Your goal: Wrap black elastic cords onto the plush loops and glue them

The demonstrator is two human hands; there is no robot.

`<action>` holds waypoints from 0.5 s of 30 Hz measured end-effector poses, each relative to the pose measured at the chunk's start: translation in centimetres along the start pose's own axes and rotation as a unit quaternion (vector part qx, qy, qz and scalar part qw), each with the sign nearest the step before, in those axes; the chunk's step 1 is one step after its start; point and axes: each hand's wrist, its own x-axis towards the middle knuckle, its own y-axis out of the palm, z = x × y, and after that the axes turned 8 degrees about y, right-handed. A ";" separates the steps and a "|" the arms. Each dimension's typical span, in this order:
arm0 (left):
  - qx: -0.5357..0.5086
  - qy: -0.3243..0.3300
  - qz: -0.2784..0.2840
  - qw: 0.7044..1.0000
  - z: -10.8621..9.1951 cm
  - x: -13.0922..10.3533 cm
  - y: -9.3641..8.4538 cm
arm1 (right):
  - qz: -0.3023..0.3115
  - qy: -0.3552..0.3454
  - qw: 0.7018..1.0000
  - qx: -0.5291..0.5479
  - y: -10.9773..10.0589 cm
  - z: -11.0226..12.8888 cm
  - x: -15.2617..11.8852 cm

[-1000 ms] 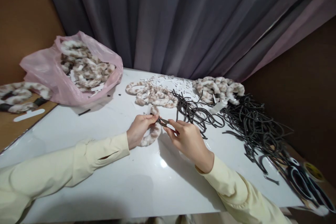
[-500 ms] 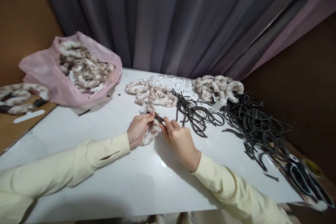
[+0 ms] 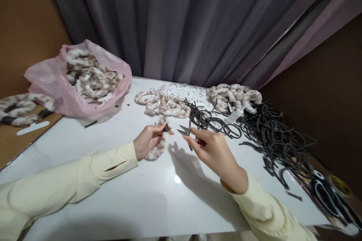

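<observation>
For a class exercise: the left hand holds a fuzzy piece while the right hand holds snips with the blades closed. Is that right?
Closed is wrong: the head view shows the snips open in the right hand. The left hand does hold a fuzzy piece.

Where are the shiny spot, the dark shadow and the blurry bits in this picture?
Head view: bright glare below the middle, on the white table; head view: dark shadow beside and below the right grip; head view: the black looped tool at lower right looks soft and stretched.
</observation>
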 end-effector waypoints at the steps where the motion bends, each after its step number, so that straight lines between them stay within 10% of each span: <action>1: -0.005 -0.007 0.008 1.000 -0.1 0.0 -0.1 | -0.020 -0.003 1.000 0.006 -0.7 -0.2 -0.3; 8: 0.039 -0.046 0.107 0.992 -2.7 -0.2 0.6 | -0.105 0.014 0.994 -0.012 -4.1 -2.0 -4.3; 15: 0.131 -0.085 0.151 0.976 -8.4 -2.5 -1.5 | -0.127 0.186 0.974 -0.005 -3.2 -7.0 -9.1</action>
